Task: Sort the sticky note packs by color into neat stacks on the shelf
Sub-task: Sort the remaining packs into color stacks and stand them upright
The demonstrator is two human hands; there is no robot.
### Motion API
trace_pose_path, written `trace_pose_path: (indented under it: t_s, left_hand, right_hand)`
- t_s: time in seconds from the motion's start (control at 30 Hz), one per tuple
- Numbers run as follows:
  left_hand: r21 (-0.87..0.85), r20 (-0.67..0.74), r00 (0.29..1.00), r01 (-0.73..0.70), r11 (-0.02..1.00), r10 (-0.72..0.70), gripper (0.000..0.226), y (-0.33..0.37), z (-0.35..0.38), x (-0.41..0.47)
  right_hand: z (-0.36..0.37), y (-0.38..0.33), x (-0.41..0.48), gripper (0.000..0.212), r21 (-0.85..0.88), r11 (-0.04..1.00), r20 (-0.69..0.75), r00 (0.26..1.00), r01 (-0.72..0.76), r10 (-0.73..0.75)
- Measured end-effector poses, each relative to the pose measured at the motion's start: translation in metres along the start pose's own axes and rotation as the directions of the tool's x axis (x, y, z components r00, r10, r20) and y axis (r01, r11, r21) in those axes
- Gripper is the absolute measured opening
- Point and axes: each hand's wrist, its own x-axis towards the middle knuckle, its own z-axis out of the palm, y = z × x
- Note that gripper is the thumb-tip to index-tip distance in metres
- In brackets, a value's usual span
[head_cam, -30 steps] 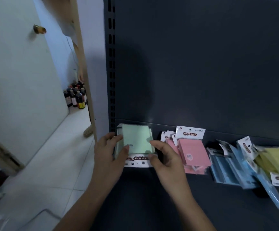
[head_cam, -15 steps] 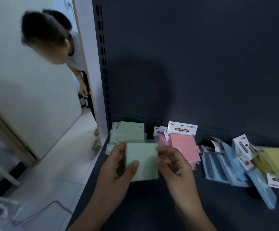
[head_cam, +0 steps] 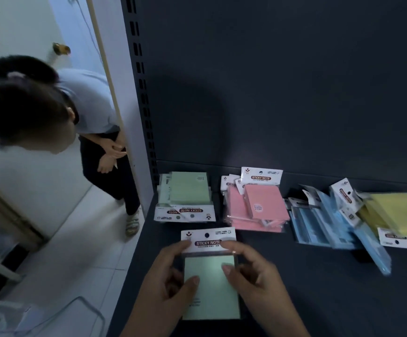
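Both hands, left hand (head_cam: 166, 285) and right hand (head_cam: 253, 276), have fingers clamped on a green pack (head_cam: 209, 276) above the near shelf (head_cam: 319, 288); green stack (head_cam: 188, 195) lies far left.

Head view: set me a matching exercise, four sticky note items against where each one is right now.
Things:
1. green stack
2. pink stack
3. yellow packs
4. loose green pack

Places:
A. held by left hand and right hand
B. far right of the shelf
C. left end, next to the upright
D. between the green stack and the blue packs

Pairs: 1-C, 2-D, 3-B, 4-A
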Motion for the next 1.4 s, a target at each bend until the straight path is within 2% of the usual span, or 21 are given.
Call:
trace_pose_path:
  t_s: [0.07,0.13,0.27,0.4,0.5,0.57,0.63,0.7,0.8,0.87,0.93,1.0,1.07,1.17,1.3,1.4]
  left_hand:
    - [0.133,0.017,0.994,-0.106,0.985,0.105,0.047,-0.007,-0.009,-0.004]
    - [0.285,0.040,0.987,-0.159,0.945,0.154,0.047,-0.013,-0.018,-0.004]
    - [0.530,0.099,0.982,-0.190,0.827,0.162,0.068,-0.038,-0.028,0.000]
    - [0.541,0.113,0.977,-0.215,0.813,0.183,0.063,-0.046,-0.031,0.013]
    - [0.554,0.107,0.962,-0.269,0.788,0.253,0.055,-0.052,-0.032,0.019]
    - [0.557,0.108,0.949,-0.303,0.773,0.295,0.047,-0.055,-0.034,0.018]
    - [0.495,0.012,0.956,-0.261,0.829,0.293,0.040,-0.050,-0.037,0.017]
    - [0.420,-0.146,0.960,-0.159,0.893,0.239,0.032,-0.036,-0.042,0.021]
    - [0.385,-0.272,0.935,-0.111,0.916,0.227,0.036,-0.011,-0.048,0.038]
    - [0.519,-0.244,0.923,-0.135,0.844,0.297,0.047,0.001,-0.047,0.053]
    - [0.669,-0.178,0.932,-0.122,0.734,0.317,0.058,0.006,-0.043,0.069]
    - [0.735,-0.139,0.946,-0.099,0.671,0.292,0.063,0.007,-0.037,0.080]
    - [0.744,-0.136,0.949,-0.091,0.662,0.283,0.064,0.008,-0.034,0.085]
    - [0.761,-0.126,0.926,-0.141,0.633,0.357,0.059,0.011,-0.036,0.086]
    - [0.656,-0.017,0.893,-0.330,0.678,0.451,0.052,0.031,-0.033,0.088]
    - [0.553,0.120,0.837,-0.502,0.665,0.533,0.058,0.055,-0.025,0.084]
  right_hand:
    - [0.010,0.004,-0.003,0.031,-0.046,0.998,-0.013,0.999,-0.044,0.043]
    - [0.018,0.006,-0.002,0.031,-0.193,0.981,-0.049,0.999,-0.024,0.014]
    - [0.035,0.012,0.004,0.037,-0.555,0.826,-0.008,0.992,0.099,-0.125]
    - [0.046,0.017,0.013,0.034,-0.627,0.766,-0.046,0.975,0.142,-0.218]
    - [0.053,0.021,0.017,0.033,-0.820,0.561,-0.065,0.953,0.119,-0.296]
    - [0.054,0.021,0.016,0.032,-0.886,0.455,-0.053,0.952,0.095,-0.302]
    - [0.051,0.017,0.019,0.030,-0.863,0.499,-0.074,0.955,0.083,-0.287]
    - [0.045,0.009,0.023,0.025,-0.755,0.652,-0.117,0.963,0.071,-0.241]
    - [0.043,-0.008,0.036,0.015,-0.422,0.902,-0.295,0.926,0.096,-0.236]
    - [0.045,-0.017,0.050,0.014,-0.196,0.974,-0.349,0.920,0.113,-0.177]
    - [0.046,-0.023,0.065,0.017,-0.122,0.987,-0.382,0.913,0.103,-0.143]
    - [0.046,-0.028,0.076,0.024,-0.072,0.993,-0.402,0.908,0.097,-0.118]
    - [0.044,-0.032,0.079,0.029,-0.141,0.981,-0.398,0.900,0.133,-0.179]
    - [0.039,-0.041,0.076,0.027,-0.266,0.944,-0.352,0.892,0.195,-0.284]
    - [0.028,-0.059,0.068,0.031,-0.140,0.933,-0.311,0.880,0.332,-0.360]
    - [0.022,-0.077,0.057,0.028,-0.075,0.886,-0.190,0.866,0.458,-0.463]
